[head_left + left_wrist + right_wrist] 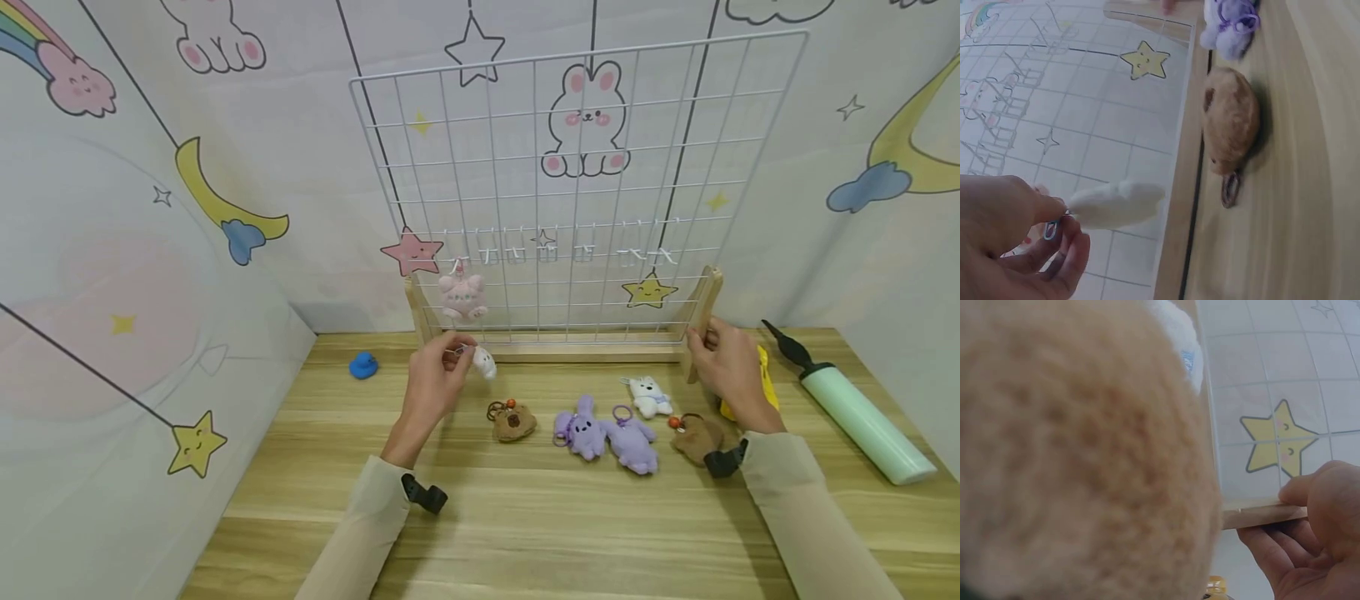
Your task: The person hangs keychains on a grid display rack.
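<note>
My left hand (438, 375) pinches the small ring at the end of a white plush keychain (484, 362), in front of the rack's lower left. In the left wrist view the white plush (1119, 203) sticks out from the fingertips, its ring (1051, 230) between thumb and fingers. My right hand (726, 358) grips the wooden side post (703, 304) of the white wire rack. A pink plush (462, 297) hangs from a hook at the rack's left. Before the rack lie a brown plush (514, 422), two purple ones (587, 433), another white one (649, 397) and a second brown one (697, 440).
Several wire hooks (547, 252) line the rack's lower part. A blue rubber duck (363, 365) sits at the back left. Right of my right hand lie a yellow object (767, 379), partly hidden, and a pale green pump (862, 421) with a black nozzle.
</note>
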Demonstrator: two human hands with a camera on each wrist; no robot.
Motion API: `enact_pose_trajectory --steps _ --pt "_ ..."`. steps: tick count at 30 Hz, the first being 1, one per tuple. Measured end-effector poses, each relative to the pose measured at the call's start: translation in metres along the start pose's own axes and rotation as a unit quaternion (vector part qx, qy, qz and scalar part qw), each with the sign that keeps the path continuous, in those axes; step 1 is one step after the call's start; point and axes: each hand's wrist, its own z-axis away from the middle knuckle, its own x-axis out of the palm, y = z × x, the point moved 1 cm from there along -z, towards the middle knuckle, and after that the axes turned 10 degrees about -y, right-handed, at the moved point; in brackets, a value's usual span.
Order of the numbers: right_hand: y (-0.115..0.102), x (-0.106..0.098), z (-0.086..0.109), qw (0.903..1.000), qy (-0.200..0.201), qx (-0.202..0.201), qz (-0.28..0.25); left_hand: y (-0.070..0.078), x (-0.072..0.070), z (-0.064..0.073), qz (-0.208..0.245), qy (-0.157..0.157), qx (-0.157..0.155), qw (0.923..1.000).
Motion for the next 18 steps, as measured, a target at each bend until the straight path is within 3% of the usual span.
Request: enact_pose_trajectory --steps 5,18 --pt "0.000 0.000 0.000 1.0000 0.003 0.001 0.001 0.013 -0.005 -0.001 0.050 -0.001 0.002 0.9988" --pt "-0.001 0.000 0.002 1.0000 0.007 0.001 0.002 0.036 -0.011 -0.008 0.164 0.007 0.006 0.9864"
